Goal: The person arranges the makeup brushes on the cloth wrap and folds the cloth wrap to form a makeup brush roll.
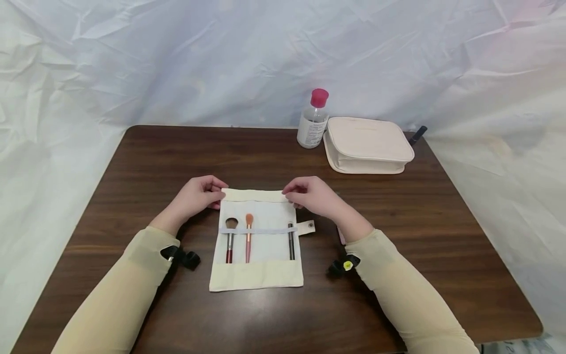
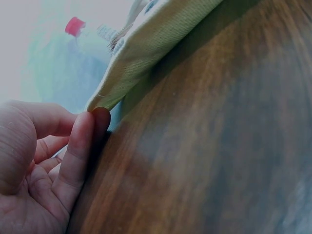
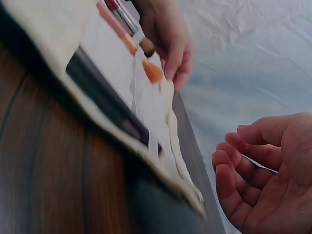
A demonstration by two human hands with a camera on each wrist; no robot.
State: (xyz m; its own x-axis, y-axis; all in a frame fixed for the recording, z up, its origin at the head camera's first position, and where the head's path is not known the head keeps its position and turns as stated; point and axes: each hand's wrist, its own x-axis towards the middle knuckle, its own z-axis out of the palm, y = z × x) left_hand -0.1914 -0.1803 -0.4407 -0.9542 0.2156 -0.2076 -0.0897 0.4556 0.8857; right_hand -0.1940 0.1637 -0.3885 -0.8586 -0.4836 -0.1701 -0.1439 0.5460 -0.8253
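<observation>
A cream cloth brush roll lies unfolded on the dark wooden table. Tucked under its elastic band are a fluffy makeup brush, a pink-handled brush with an orange head and a slim black stick. My left hand pinches the top left corner, which the left wrist view shows slightly raised. By the top right corner hovers my right hand; the right wrist view shows its fingers loosely curved, with a gap to the cloth. A snap strap sticks out from the roll's right side.
Toward the back of the table stands a clear bottle with a red cap. Beside it lies a cream pouch, and a black stick pokes out behind that. Something pink is partly hidden by my right wrist.
</observation>
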